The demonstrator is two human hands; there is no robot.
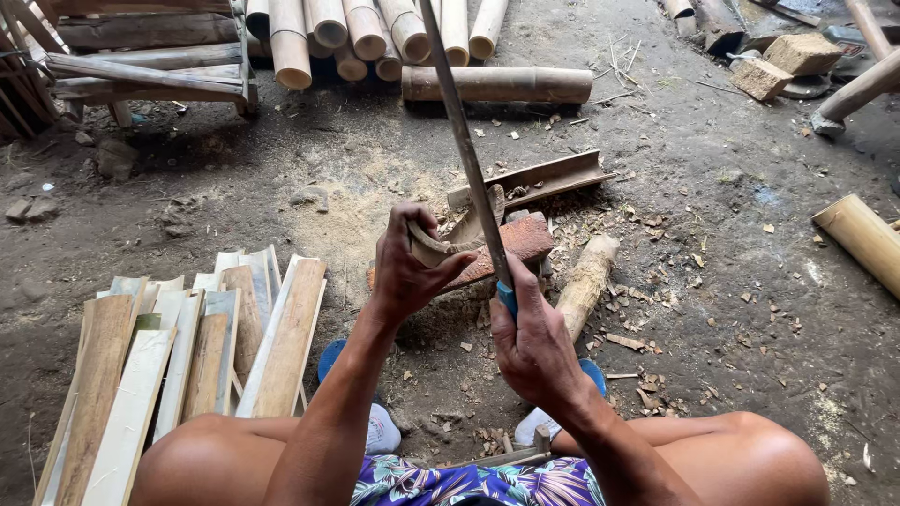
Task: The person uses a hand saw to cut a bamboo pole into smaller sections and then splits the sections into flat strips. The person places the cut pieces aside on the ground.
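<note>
split bamboo slats (187, 347) stacked on dirt floor (731, 281) | round bamboo poles (375, 37) piled beyond | short log (589, 274) | wood blocks (787, 61)

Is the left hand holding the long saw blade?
No, the left hand grips a curved bamboo piece, while the right hand holds the saw by its blue handle.

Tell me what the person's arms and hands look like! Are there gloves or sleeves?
No gloves and no sleeves. The left hand and the right hand are both bare, with no rings, watch or bands showing. Both forearms are bare up to the picture's lower edge. The only clothing nearby is a pair of flowery shorts in purple, blue and white, with bare knees on either side.
</note>
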